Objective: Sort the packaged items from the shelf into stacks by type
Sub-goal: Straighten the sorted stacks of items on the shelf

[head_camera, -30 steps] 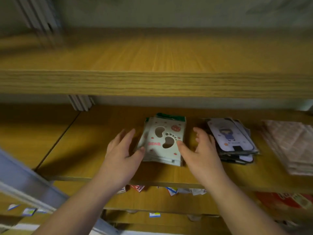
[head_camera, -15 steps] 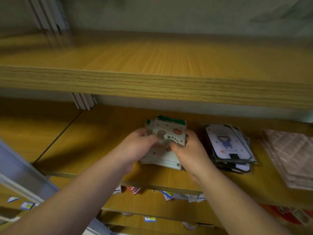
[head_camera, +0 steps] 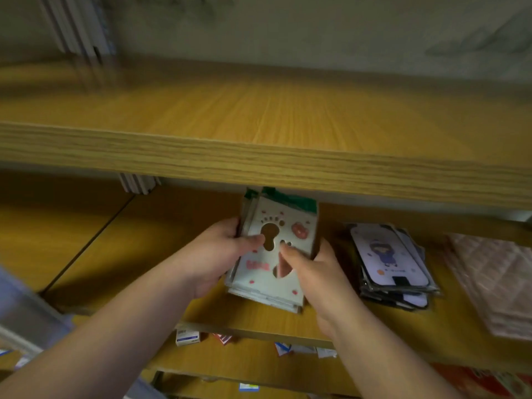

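Hands, left and right, open beside the footprint stack a second ago, now grip it for me, so squaring this type is underway.

Single head-worn view, angled forward and down from close range onto the middle shelf; the upper shelf crosses the frame's centre.

Pink packets, perhaps quilted, edge-cropped
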